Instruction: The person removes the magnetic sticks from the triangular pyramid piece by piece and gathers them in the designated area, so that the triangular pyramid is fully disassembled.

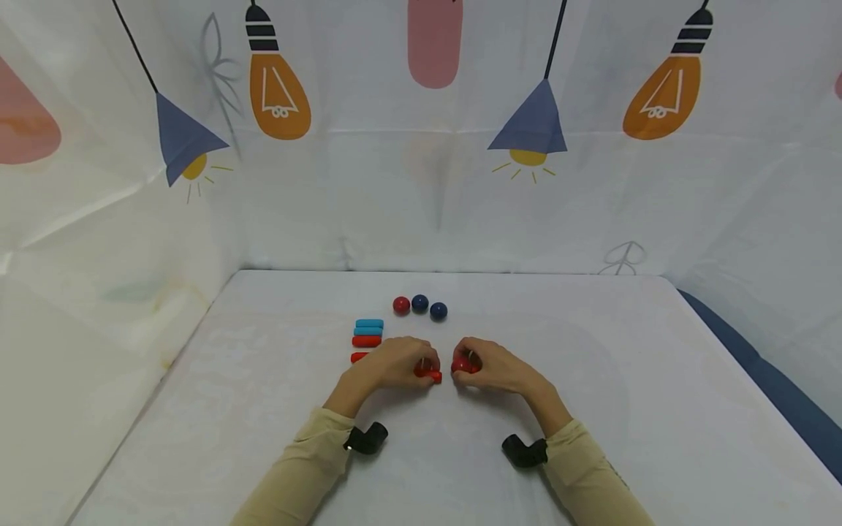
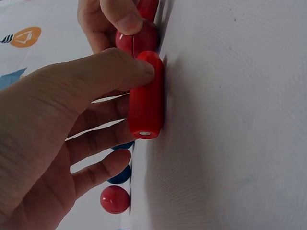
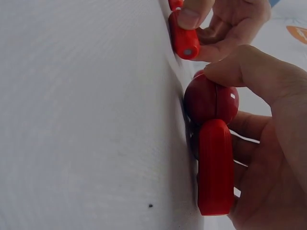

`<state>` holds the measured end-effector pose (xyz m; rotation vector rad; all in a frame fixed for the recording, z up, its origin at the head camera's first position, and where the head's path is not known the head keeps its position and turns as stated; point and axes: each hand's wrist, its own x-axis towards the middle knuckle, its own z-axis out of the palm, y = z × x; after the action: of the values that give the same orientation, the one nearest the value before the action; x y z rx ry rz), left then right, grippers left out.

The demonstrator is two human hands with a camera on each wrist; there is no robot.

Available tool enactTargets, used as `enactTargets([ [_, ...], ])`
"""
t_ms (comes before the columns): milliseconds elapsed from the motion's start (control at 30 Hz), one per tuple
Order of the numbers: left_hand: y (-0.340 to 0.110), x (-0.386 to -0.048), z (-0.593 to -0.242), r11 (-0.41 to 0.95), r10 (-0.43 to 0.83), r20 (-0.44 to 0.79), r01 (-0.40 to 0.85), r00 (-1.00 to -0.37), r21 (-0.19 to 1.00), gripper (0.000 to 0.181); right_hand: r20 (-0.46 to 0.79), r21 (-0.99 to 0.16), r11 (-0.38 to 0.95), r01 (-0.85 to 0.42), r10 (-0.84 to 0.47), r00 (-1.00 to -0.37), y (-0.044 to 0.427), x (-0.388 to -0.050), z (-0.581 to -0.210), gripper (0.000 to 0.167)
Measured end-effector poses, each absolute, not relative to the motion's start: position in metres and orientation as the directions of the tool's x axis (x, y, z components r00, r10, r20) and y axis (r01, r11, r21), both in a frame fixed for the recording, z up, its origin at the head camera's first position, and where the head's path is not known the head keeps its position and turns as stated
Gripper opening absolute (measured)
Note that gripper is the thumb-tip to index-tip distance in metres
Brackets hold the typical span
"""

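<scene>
In the head view my left hand (image 1: 395,363) is at mid-table, left of my right hand (image 1: 496,367), with a small gap between them. A short red rod (image 2: 146,103) with a metal dot at its end is pinched by the left thumb and fingers. The right thumb and fingers hold a glossy red ball (image 3: 211,100), and a second red rod (image 3: 216,167) touches that ball. More red shows past the left hand's rod and behind the ball, mostly hidden by fingers.
Beyond the hands sit a loose red ball (image 1: 401,305) and two dark blue balls (image 1: 419,303). Left of them lie two light blue rods (image 1: 369,323) and a red rod (image 1: 366,341). Another red rod (image 1: 358,357) is partly covered by the left hand. A printed cloth (image 1: 368,197) hangs behind the white table (image 1: 658,438).
</scene>
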<state>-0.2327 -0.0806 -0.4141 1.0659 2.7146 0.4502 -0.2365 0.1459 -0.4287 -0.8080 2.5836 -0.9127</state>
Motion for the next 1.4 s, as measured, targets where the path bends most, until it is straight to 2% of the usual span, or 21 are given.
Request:
enactTargets([
  [333,-0.088,-0.233,-0.412,0.723,0.654,-0.114,0.574,-0.748,0.384,0.014,-0.105,-0.664,0.644,-0.379,-0.583,-0.805,0.146,-0.236,-0.428,0.023],
  [1400,-0.136,-0.239,-0.398,0.727,0.602,-0.134,0.47,-0.787,0.501,0.01,-0.119,-0.677,0.648,-0.348,-0.564,-0.817,0.146,-0.236,-0.431,0.023],
])
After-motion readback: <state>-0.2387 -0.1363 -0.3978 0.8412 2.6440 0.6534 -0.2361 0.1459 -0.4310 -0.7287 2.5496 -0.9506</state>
